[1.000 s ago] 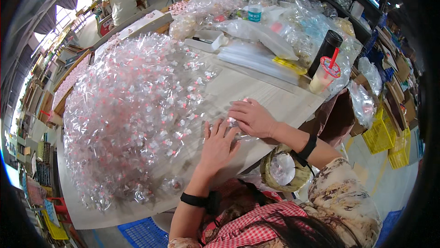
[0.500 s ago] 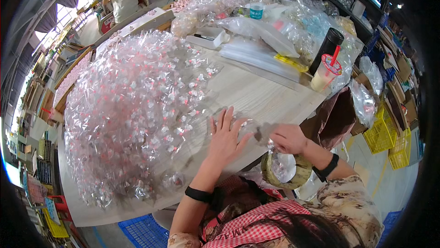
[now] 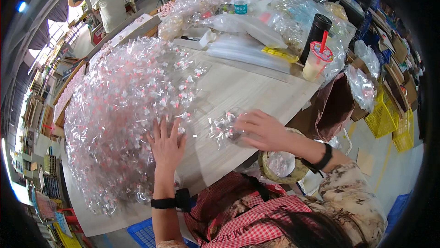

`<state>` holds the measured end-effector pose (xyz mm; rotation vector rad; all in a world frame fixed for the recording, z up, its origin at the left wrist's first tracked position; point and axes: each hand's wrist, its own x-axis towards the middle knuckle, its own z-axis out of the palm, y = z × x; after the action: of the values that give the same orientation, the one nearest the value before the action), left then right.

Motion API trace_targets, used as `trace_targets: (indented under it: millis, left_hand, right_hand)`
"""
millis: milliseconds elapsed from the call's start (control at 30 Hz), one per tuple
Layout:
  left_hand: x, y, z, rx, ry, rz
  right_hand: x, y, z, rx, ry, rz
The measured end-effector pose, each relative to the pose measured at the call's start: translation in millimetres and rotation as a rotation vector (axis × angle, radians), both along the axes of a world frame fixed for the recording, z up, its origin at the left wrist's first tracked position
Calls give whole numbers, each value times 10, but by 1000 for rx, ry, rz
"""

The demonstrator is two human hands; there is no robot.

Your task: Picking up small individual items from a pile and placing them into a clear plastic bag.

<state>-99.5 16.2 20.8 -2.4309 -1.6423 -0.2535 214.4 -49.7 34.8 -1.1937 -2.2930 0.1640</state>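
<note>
A big heap of small clear plastic packets (image 3: 123,110) with pink and white pieces inside covers the left half of a pale wooden table (image 3: 247,87). My left hand (image 3: 166,143) lies flat, fingers spread, on the heap's near right edge. My right hand (image 3: 262,129) rests palm down on the table, its fingers on a small cluster of the same packets (image 3: 223,126) set apart from the heap. Neither hand grips anything.
At the far side lie stacked clear bags (image 3: 247,48), a water bottle (image 3: 240,0), a black tumbler (image 3: 316,30) and an iced drink cup with a red straw (image 3: 317,60). A round basket with packets (image 3: 280,165) sits below the table edge. A person (image 3: 107,0) works far off.
My left hand slid left onto the heap's edge. My right hand went down off the table edge toward the basket, then came back onto the table by a small cluster of packets.
</note>
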Motion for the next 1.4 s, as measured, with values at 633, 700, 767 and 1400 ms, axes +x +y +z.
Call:
trace_targets:
  millis: [633, 700, 767, 1400]
  left_hand:
    - [959, -135, -63, -6, -260, -446]
    - [956, -129, -33, -27, -287, -470]
    - [887, -139, -4, -59, -306, -486]
    - [757, -164, 30, -146, -293, -567]
  right_hand:
    - [770, 691, -201, -250, 265, -440]
    - [814, 742, -190, -211, 332, -385]
    - [750, 748, -103, -185, 407, -322]
    - [795, 778, -186, -222, -88, -363]
